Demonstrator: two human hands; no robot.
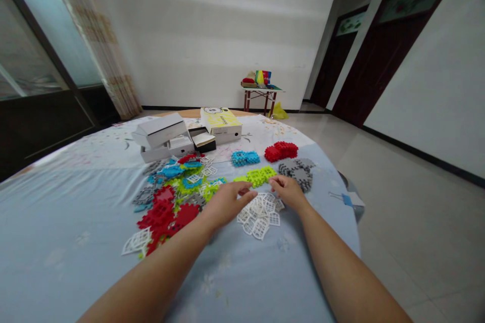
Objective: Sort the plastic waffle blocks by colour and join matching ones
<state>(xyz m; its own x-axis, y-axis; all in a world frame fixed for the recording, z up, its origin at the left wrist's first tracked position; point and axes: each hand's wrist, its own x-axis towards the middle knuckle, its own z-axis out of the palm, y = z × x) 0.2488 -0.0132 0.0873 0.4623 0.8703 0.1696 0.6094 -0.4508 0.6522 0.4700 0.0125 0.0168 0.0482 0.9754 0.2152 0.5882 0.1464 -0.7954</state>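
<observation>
My left hand (pixel 226 203) hovers between the mixed heap and the white lattice pieces, thumb and index finger apart, with nothing visible in it. Its fingertips are close to the lime green gear-edged plastic pieces (pixel 261 175), which lie in a low group. At the right end of that group is my right hand (pixel 288 191), its fingers bent together; whatever they may hold is too small to make out. Below and between both hands, white lattice pieces (pixel 259 218) are spread in a pile. Grey gear pieces (pixel 301 175) are stacked just beyond my right hand.
A mixed heap of red gear pieces (pixel 161 214) and other colours lies left. Blue pieces (pixel 244 158) and red stacks (pixel 281 151) sit farther back. Behind the heap stand an open white box (pixel 161 133), a black box (pixel 204 144) and a yellow-white box (pixel 222 123).
</observation>
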